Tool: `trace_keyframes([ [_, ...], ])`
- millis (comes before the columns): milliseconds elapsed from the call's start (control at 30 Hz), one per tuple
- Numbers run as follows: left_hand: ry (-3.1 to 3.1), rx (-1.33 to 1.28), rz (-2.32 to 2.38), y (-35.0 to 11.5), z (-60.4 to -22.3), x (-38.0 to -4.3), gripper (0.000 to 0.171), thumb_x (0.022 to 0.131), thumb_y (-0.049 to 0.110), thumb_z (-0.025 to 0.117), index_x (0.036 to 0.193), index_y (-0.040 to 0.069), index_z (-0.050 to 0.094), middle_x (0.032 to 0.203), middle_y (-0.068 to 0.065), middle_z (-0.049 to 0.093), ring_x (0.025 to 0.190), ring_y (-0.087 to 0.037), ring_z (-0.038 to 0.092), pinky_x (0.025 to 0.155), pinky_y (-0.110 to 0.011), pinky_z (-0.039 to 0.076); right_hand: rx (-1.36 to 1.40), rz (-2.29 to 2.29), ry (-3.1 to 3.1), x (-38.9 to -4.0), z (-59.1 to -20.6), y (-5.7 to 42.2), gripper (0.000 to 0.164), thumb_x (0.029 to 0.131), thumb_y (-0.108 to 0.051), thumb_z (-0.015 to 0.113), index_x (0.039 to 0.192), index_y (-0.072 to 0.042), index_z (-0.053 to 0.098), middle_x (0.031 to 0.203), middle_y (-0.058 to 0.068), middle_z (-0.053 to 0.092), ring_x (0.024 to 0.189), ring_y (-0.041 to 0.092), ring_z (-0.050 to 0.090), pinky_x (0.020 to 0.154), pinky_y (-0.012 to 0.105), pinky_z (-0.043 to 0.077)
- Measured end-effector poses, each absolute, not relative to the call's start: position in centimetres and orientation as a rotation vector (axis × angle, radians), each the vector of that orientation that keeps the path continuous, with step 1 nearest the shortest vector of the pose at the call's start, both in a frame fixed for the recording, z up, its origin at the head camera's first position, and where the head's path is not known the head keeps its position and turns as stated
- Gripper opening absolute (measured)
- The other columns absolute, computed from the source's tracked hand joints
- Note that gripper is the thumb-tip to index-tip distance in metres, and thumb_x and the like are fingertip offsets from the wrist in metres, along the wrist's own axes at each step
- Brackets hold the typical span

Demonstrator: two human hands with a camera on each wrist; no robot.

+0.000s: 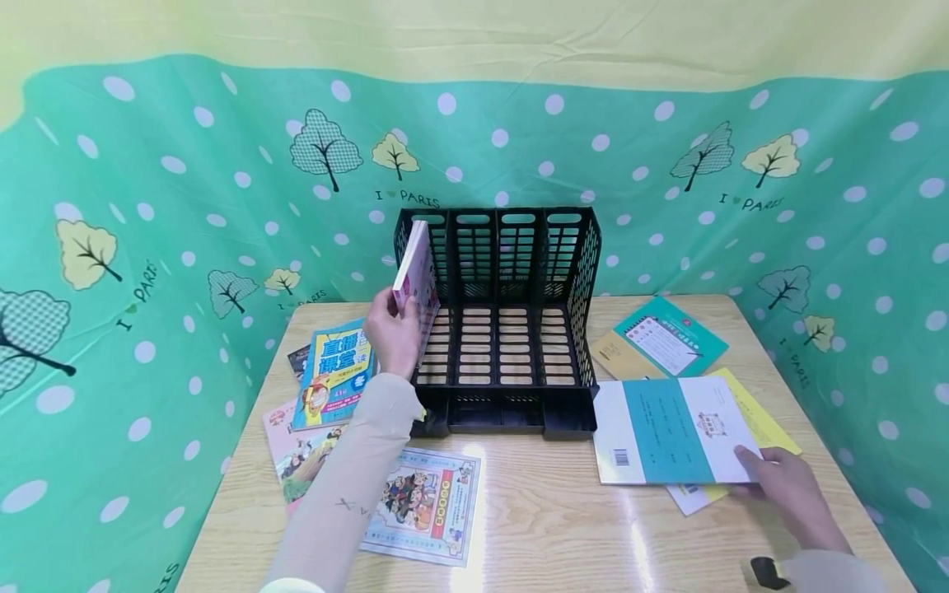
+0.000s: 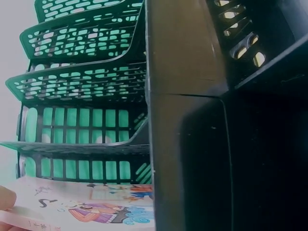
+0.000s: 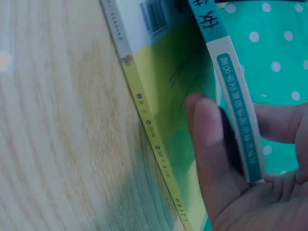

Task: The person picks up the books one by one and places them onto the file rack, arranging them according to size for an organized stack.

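My left hand (image 1: 395, 336) grips a pink illustrated book (image 1: 423, 276), which stands upright in the leftmost compartment of a black file rack (image 1: 493, 409). The left wrist view shows this book's printed cover (image 2: 106, 204) along the compartment side, with only fingertips (image 2: 6, 198) at the frame's edge. At the right, my right hand (image 1: 792, 494) pinches the near right corner of a white book with a teal band (image 1: 670, 432). Its spine (image 3: 236, 106) shows between thumb and fingers in the right wrist view, raised over a yellow-green book (image 3: 163, 96).
Left of the rack lie a blue and yellow book (image 1: 337, 371) and a pink book (image 1: 304, 453). A light-blue-bordered book (image 1: 423, 506) lies in front. A green book (image 1: 670, 333) and a yellow book (image 1: 759, 412) lie at the right. A patterned curtain (image 1: 511, 156) surrounds the table.
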State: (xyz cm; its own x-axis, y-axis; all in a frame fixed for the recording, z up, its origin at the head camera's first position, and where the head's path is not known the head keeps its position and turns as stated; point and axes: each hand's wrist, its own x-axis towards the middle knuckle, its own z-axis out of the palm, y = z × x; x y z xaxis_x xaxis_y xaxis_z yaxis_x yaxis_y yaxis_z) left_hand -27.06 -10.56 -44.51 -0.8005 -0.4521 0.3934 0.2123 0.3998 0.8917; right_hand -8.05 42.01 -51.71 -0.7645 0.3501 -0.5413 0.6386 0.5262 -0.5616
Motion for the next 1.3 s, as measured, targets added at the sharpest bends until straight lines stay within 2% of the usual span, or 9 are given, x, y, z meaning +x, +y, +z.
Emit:
trace_keyframes([
  [133, -2.064, 0.199, -1.441, -10.6, -44.7, -26.9, 0.028, 0.089, 0.010, 0.067, 0.116, 0.006, 0.062, 0.116, -0.011, 0.066, 0.106, -0.021, 0.064, 0.091, -0.030, 0.051, 0.856, -1.245, 2.365, -8.1, -51.7, 42.0, 0.088, 0.095, -0.056, 0.045, 0.135, 0.020, 0.024, 0.101, 0.021, 0.063, 0.084, 0.024, 0.067, 0.079, 0.042, 0.045],
  [233, -2.067, 0.191, -1.433, -10.6, -44.8, -26.8, 0.028, 0.089, 0.010, 0.067, 0.116, 0.005, 0.062, 0.115, -0.012, 0.066, 0.106, -0.022, 0.064, 0.091, -0.031, 0.052, 0.847, -1.370, 2.341, -8.0, -51.6, 42.0, 0.082, 0.096, -0.051, 0.045, 0.135, 0.018, 0.024, 0.100, 0.018, 0.063, 0.079, 0.021, 0.069, 0.072, 0.032, 0.050],
  [333, -2.072, 0.183, -1.426, -10.6, -45.0, -26.6, 0.029, 0.089, 0.011, 0.067, 0.117, 0.005, 0.062, 0.116, -0.012, 0.066, 0.106, -0.023, 0.064, 0.091, -0.033, 0.052, 0.846, -1.488, 2.318, -7.8, -51.5, 41.8, 0.075, 0.098, -0.047, 0.045, 0.134, 0.016, 0.026, 0.101, 0.017, 0.061, 0.078, 0.020, 0.069, 0.067, 0.027, 0.054],
  [567, -2.102, 0.167, -1.443, -10.7, -45.3, -26.2, 0.032, 0.091, 0.015, 0.066, 0.122, 0.010, 0.060, 0.121, -0.009, 0.064, 0.112, -0.021, 0.061, 0.095, -0.034, 0.049, 0.876, -1.694, 2.270, -7.3, -50.6, 41.1, 0.066, 0.098, -0.042, 0.049, 0.131, 0.012, 0.030, 0.102, 0.011, 0.058, 0.078, 0.015, 0.068, 0.075, 0.033, 0.057],
  [800, -2.107, 0.113, -1.431, -11.1, -45.3, -25.4, 0.032, 0.090, 0.015, 0.067, 0.121, 0.006, 0.060, 0.122, -0.012, 0.063, 0.112, -0.022, 0.061, 0.098, -0.032, 0.047, 0.789, -1.814, 2.307, -6.8, -49.1, 40.2, 0.055, 0.096, -0.041, 0.054, 0.120, 0.005, 0.037, 0.097, -0.001, 0.057, 0.078, 0.012, 0.068, 0.072, 0.033, 0.058],
  [1000, -2.126, 0.096, -1.421, -11.4, -45.3, -24.5, 0.035, 0.091, 0.017, 0.067, 0.120, 0.000, 0.059, 0.121, -0.018, 0.062, 0.114, -0.026, 0.059, 0.099, -0.032, 0.046, 0.746, -1.965, 2.258, -6.5, -48.4, 39.6, 0.049, 0.095, -0.035, 0.059, 0.114, 0.005, 0.037, 0.093, -0.005, 0.057, 0.077, 0.011, 0.068, 0.070, 0.034, 0.058],
  [1300, -2.228, 0.077, -1.410, -11.6, -45.0, -23.1, 0.043, 0.090, 0.022, 0.067, 0.127, 0.004, 0.056, 0.128, -0.016, 0.059, 0.119, -0.025, 0.056, 0.101, -0.032, 0.044, 0.785, -2.012, 2.244, -6.1, -47.4, 39.2, 0.047, 0.093, -0.037, 0.061, 0.111, 0.002, 0.039, 0.091, -0.010, 0.057, 0.076, 0.008, 0.067, 0.068, 0.030, 0.058],
])
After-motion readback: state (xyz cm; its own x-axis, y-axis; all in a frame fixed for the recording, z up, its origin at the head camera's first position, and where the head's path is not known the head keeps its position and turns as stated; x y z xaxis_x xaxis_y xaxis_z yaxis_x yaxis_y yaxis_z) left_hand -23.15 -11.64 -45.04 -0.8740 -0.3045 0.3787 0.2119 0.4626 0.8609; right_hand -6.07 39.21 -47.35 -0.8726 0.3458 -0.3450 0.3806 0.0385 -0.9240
